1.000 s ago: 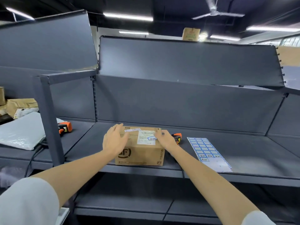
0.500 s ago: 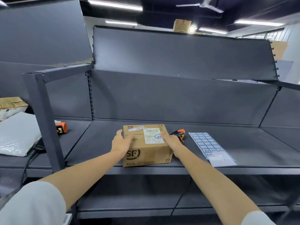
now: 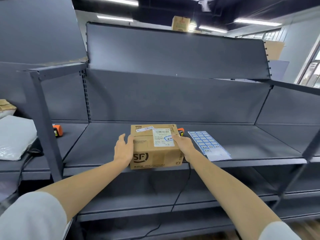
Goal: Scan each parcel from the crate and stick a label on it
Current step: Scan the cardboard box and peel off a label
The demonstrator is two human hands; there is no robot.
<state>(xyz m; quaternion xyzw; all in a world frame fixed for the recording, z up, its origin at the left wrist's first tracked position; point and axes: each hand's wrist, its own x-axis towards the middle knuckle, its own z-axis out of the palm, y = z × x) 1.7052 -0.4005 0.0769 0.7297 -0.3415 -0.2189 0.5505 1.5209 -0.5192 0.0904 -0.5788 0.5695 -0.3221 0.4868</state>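
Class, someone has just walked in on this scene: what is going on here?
A person stands at a grey shelf with both hands on a cardboard parcel. The left hand lies open against its left side; the right hand holds its right edge. A small blue label is already on top. A label sheet lies beside it.

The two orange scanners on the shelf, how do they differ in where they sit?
The left scanner lies in the open in the neighbouring bay, beyond the upright post. The right scanner is mostly hidden behind the cardboard box, beside the label sheet, with only its top showing. Both are orange and black.
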